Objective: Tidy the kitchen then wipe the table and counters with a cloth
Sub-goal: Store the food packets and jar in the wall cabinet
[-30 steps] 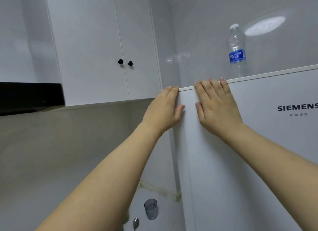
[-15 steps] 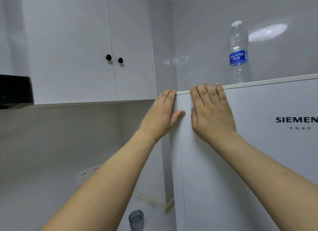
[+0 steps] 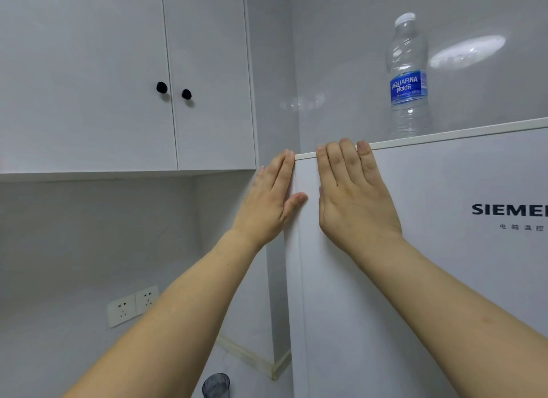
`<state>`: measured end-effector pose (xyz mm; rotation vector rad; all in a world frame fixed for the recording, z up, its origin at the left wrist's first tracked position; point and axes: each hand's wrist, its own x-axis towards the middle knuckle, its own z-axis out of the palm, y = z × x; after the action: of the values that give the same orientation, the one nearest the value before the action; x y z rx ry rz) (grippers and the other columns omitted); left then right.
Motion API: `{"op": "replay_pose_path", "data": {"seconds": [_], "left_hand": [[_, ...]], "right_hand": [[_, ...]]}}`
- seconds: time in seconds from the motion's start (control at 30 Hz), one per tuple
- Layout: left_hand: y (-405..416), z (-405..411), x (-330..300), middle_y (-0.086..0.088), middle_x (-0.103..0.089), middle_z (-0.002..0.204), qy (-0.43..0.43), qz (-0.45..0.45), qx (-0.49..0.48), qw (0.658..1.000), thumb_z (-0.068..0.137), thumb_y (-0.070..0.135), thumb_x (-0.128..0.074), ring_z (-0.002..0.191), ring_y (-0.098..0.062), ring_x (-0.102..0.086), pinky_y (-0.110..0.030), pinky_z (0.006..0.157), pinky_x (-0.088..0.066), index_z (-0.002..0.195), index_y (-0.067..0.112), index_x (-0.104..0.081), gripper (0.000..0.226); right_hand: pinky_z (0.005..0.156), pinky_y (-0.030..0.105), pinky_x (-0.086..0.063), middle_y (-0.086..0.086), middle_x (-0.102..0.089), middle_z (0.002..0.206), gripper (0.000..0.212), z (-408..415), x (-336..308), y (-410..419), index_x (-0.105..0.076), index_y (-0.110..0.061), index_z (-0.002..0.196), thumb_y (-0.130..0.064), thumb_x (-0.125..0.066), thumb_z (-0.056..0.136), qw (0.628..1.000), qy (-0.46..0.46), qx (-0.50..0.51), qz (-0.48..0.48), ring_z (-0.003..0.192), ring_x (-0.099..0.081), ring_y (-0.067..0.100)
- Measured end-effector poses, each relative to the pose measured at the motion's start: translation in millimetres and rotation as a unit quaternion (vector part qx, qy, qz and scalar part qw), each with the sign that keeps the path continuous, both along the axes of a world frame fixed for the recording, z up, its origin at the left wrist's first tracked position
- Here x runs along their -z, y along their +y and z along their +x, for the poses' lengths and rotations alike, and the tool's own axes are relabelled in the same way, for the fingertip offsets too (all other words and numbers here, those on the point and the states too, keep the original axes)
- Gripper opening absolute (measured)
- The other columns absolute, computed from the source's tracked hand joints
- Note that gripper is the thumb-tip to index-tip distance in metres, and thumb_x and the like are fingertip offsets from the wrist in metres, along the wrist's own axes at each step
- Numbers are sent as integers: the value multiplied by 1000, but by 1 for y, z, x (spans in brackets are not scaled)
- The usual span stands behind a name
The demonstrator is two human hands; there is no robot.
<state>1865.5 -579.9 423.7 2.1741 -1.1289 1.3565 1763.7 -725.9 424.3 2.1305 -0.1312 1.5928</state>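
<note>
Hands [image 3: 311,196] unmoved, flat on fridge [image 3: 444,249] corner; view shifted left.

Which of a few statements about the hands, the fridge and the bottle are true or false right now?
1. Both hands, left and right, lie flat on the fridge. True.
2. The water bottle lies on its side. False: it stands upright on top of the fridge.
3. The right hand holds a cloth. False: it holds nothing.
4. The cabinet doors are closed. True.
</note>
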Motion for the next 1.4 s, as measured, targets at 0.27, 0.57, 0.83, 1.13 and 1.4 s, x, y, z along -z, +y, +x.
{"op": "replay_pose_path", "data": {"seconds": [0.27,0.57,0.83,1.13,1.4], "left_hand": [[5,-2,-2,9,9,161,55,39,-39,997,97,57,-19,149,-11,7,-37,122,0,153,25,7,70],[117,-35,10,-3,-13,161,38,100,-229,968,104,35,-31,149,-21,-7,-35,121,-5,154,14,-14,56],[268,-110,64,-1,-12,162,152,148,-421,882,104,37,-27,149,-20,-6,-34,121,-3,154,14,-12,57],[435,-297,111,-1,-7,162,240,99,-623,738,104,40,-24,149,-18,-2,-32,121,0,155,14,-9,59],[538,-498,100,-3,-11,162,218,6,-717,662,104,38,-29,149,-20,-7,-33,120,-3,154,12,-12,59]], "right_hand": [[119,48,-3,25,-25,153,64,-4,-2,-1,-23,7,147,-16,-15,88,1000,13,-8,0,144,-16,38],[116,46,-13,25,-40,145,65,21,12,56,-40,8,139,-11,-33,78,978,44,-202,0,138,-34,38],[117,40,11,15,3,160,70,28,76,205,2,-2,151,-27,-32,96,906,267,-326,-25,148,5,29],[119,39,9,11,6,161,69,-59,127,401,3,-4,152,-31,-31,98,780,376,-496,-64,148,8,25],[120,38,8,10,5,161,69,-219,104,548,2,-4,152,-30,-31,98,695,355,-615,-116,148,7,24]]}}
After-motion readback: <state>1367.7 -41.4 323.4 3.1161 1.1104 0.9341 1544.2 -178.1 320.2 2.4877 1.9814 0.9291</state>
